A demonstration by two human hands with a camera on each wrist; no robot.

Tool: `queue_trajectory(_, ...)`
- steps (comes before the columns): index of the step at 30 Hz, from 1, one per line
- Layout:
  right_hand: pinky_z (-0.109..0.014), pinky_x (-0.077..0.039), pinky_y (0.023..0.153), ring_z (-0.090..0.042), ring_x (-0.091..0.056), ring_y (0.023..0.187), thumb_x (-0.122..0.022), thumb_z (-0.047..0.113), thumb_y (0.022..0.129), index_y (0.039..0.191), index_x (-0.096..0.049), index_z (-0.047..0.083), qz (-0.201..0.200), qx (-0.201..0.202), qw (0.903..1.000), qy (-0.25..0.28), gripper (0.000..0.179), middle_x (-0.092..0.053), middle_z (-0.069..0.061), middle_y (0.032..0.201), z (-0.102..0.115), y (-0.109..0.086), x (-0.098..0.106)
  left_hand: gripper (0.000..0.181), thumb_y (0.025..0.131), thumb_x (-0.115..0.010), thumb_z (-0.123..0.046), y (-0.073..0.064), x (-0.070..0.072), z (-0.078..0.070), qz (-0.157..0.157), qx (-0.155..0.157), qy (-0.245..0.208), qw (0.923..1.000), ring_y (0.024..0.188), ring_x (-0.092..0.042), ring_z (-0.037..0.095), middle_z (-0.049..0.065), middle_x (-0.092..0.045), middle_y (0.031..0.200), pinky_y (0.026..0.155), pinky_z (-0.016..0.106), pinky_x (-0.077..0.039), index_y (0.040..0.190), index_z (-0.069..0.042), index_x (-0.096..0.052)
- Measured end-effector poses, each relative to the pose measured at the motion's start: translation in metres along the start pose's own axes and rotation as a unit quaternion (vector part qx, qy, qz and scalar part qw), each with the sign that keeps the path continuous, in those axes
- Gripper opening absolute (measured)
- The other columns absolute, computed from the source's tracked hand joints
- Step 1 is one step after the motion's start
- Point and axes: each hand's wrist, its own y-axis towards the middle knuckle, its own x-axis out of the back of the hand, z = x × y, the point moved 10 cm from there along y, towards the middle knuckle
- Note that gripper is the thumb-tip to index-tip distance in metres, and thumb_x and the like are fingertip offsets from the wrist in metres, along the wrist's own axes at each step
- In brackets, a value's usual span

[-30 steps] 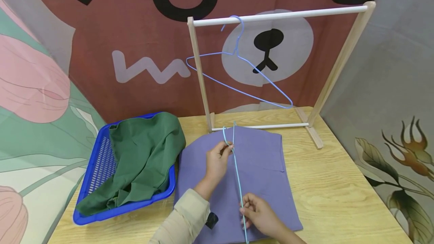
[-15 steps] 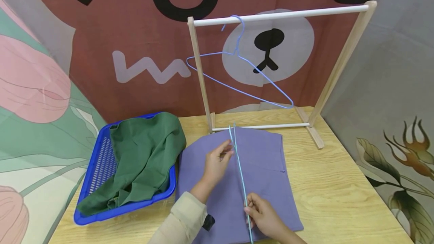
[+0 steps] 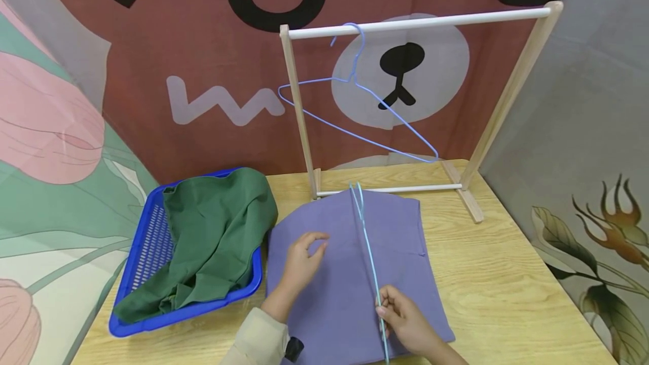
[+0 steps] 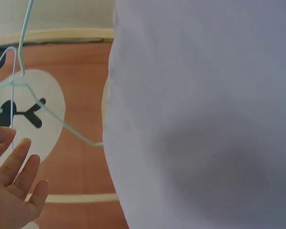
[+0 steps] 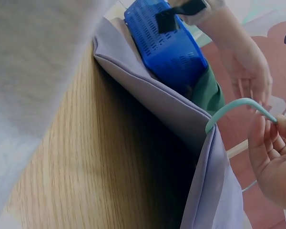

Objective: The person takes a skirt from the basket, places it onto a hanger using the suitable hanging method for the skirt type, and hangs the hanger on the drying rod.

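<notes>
A purple cloth garment (image 3: 337, 303) is draped over the light-teal hanger (image 3: 368, 246), raised into a ridge along it. My right hand (image 3: 405, 320) pinches the hanger's near part between thumb and fingers. In the right wrist view the hanger's bent end (image 5: 240, 101) comes out at the cloth's fold, and the table shows beneath the cloth. My left hand (image 3: 302, 261) is apart from the hanger, over the left half of the cloth, its fingers loosely spread. The left wrist view shows the hanger's sloping arm (image 4: 62, 121) running behind the pale purple cloth (image 4: 195, 95).
A blue basket (image 3: 152, 324) with a crumpled green garment (image 3: 218, 230) stands on the left. At the back is a wooden rack (image 3: 512, 86) with a white rail, from which a periwinkle hanger (image 3: 370, 92) hangs. Patterned curtains (image 3: 203, 145) surround the table (image 3: 497, 297).
My left hand has let go of the teal hanger near its hook and drawn back to the left and down. My right hand, with the hanger, has shifted slightly right.
</notes>
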Motion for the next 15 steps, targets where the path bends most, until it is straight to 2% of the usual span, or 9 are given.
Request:
queue_trajectory(9,-0.031,-0.039,0.039,-0.005,-0.042,0.054,-0.038,-0.009,0.086,0.082,-0.035,-0.010,0.003,0.015,0.9997,0.020,0.005,-0.038,0.001,0.069,0.008,-0.003,0.009,0.016,0.073,-0.063,0.001,-0.008,0.025,0.003,-0.026,-0.006,0.044,0.9987,0.089,-0.055,0.022,0.004,-0.062,0.090,0.078,0.035,-0.043,0.088,-0.004,-0.064)
queue_trajectory(13,-0.034,-0.034,0.038,-0.007,-0.042,0.054,-0.035,-0.013,0.085,0.083,-0.035,-0.010,0.010,0.032,0.9991,0.026,0.004,-0.036,-0.008,0.063,0.013,-0.005,0.013,0.017,0.073,-0.064,0.002,-0.010,0.036,0.005,-0.034,-0.003,0.053,0.9980,0.090,-0.054,0.022,0.004,-0.061,0.091,0.078,0.035,-0.042,0.088,-0.005,-0.064)
queue_trajectory(15,-0.034,-0.034,0.039,-0.006,-0.042,0.055,-0.035,-0.014,0.085,0.084,-0.036,-0.010,0.010,0.037,0.9989,0.025,0.005,-0.036,-0.011,0.064,0.016,-0.006,0.017,0.018,0.073,-0.064,0.001,-0.012,0.042,0.009,-0.036,0.009,0.055,0.9978,0.093,-0.052,0.022,0.004,-0.060,0.093,0.079,0.036,-0.041,0.089,-0.006,-0.063)
